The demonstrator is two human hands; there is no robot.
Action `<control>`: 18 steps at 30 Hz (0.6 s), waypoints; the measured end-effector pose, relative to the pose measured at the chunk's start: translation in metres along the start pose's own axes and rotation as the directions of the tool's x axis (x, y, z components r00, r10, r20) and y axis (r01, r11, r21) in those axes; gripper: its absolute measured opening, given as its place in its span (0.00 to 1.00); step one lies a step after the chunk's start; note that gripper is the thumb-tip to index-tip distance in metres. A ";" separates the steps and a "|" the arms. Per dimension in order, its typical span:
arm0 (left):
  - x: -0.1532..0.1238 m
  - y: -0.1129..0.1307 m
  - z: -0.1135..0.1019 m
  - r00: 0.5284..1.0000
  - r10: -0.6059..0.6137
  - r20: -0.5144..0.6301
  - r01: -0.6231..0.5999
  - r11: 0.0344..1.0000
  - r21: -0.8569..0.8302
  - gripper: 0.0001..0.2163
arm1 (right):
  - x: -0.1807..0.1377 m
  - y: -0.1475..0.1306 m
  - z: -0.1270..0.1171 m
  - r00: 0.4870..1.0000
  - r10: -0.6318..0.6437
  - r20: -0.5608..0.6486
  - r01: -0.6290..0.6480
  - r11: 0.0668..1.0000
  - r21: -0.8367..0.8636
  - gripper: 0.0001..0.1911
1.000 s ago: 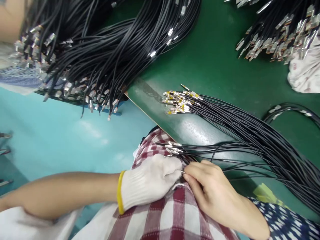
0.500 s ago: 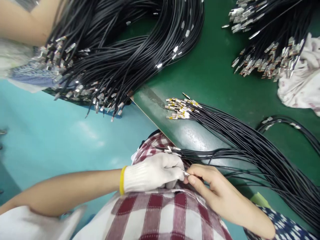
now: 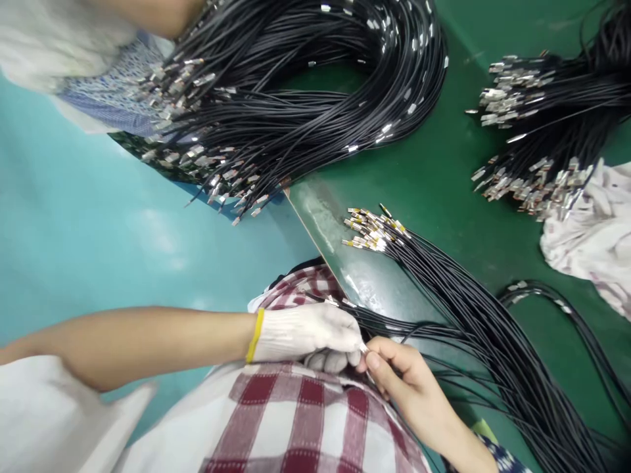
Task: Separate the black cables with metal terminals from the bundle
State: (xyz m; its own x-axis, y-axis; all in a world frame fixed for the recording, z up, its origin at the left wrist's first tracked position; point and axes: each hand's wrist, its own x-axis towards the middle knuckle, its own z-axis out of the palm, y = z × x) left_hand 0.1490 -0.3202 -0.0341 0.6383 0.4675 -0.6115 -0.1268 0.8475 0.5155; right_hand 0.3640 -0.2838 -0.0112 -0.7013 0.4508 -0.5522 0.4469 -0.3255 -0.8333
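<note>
The white-knit-gloved left hand (image 3: pixel 315 332) and bare right hand (image 3: pixel 414 381) pinch one small silvery metal tip (image 3: pixel 364 348) between them (it's partly hidden). The step looks like fine fingertip work; the next move likely needs a steady hold. Two o'clock from there, slim black cables (image 3: pixel 453 282) lie bundled.

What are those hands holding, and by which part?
The gloved left hand and bare right hand pinch what looks like a silvery metal terminal between them; exact holding points are hidden.
</note>
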 end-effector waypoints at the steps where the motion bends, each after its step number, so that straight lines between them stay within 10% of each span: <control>1: 0.001 -0.001 0.000 1.000 0.001 -0.002 -0.001 0.999 -0.032 0.17 | 0.001 0.001 0.000 1.000 0.022 0.004 -0.022 1.000 0.022 0.19; 9: -0.001 0.000 0.001 0.999 0.019 -0.046 -0.026 0.990 -0.137 0.20 | 0.007 0.004 -0.002 0.998 0.063 0.031 -0.067 0.982 0.177 0.21; 18: -0.010 0.024 -0.001 0.948 0.181 -0.262 -0.150 0.980 0.132 0.19 | 0.027 -0.007 -0.015 0.991 -0.080 -0.109 0.105 0.963 0.248 0.19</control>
State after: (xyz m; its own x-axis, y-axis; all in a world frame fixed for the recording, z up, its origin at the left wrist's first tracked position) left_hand 0.1389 -0.3045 -0.0167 0.3828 0.6624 -0.6440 -0.1199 0.7268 0.6763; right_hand 0.3502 -0.2573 -0.0207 -0.6698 0.5636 -0.4833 0.2187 -0.4723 -0.8539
